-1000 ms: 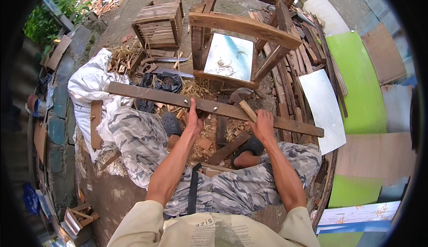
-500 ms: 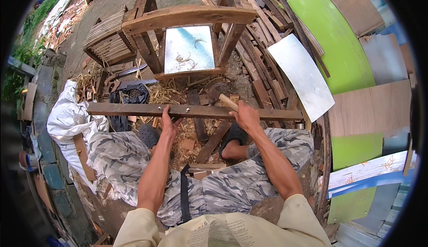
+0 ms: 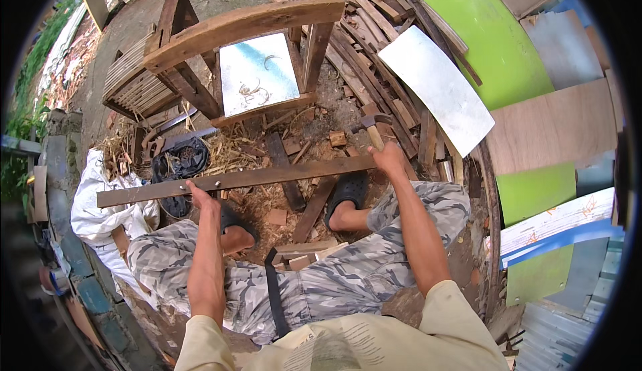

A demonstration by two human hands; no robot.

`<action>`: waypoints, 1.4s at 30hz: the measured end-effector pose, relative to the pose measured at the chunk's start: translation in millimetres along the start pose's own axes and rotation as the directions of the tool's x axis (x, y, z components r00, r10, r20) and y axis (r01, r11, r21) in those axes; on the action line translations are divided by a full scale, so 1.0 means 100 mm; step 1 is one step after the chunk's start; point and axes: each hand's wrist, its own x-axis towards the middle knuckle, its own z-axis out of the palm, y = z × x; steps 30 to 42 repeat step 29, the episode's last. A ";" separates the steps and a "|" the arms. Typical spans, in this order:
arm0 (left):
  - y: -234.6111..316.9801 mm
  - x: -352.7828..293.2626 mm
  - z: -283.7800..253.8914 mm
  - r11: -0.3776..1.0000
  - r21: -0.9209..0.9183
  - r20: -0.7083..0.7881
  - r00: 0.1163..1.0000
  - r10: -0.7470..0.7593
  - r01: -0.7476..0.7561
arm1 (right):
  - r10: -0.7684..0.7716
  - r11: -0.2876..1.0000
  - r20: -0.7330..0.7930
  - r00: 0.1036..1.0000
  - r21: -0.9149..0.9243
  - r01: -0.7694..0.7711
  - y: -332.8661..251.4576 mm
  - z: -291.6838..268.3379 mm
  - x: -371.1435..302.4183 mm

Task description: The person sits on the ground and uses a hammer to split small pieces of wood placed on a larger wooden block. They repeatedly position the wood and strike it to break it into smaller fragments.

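Note:
A long, dark wooden strip [image 3: 281, 175] lies across in front of my knees, its left end lower in the picture than its right. My left hand [image 3: 202, 197] grips its near edge left of the middle, thumb up against the wood. Two small shiny bits, perhaps nail heads, show on the strip by that thumb. My right hand [image 3: 388, 159] is closed around the wooden handle of a hammer [image 3: 376, 137], head pointing away from me. The strip's right end meets this hand; whether the fingers hold it too is hidden.
A wooden frame [image 3: 247, 23] with a white panel [image 3: 259, 76] stands ahead. Left of it are a slatted wooden piece [image 3: 137, 76], a handsaw [image 3: 175, 122] and a black plastic bag [image 3: 188, 159]. Scrap boards [image 3: 374, 83] and sheets [image 3: 438, 90] lie right; a white sack [image 3: 100, 183] sits left.
The strip has shifted left and tilted, its left end dropping, with my left hand moving along. My right hand and the hammer have moved right. The whole view has shifted slightly.

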 end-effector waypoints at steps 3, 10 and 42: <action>0.19 -0.11 0.00 0.999 0.002 -0.163 0.986 0.037 -0.037 | 0.049 0.999 0.041 0.998 -0.025 -0.048 0.03 -0.04 -0.08; 0.42 0.22 -0.17 0.995 -0.085 -0.236 0.972 0.024 -0.045 | 0.061 0.997 0.131 0.990 -0.059 -0.053 -0.13 -0.03 -0.23; 0.00 0.20 -0.15 0.999 0.021 0.133 0.990 0.038 -0.041 | 0.169 0.968 0.391 0.905 -0.237 -0.079 0.21 0.54 -0.12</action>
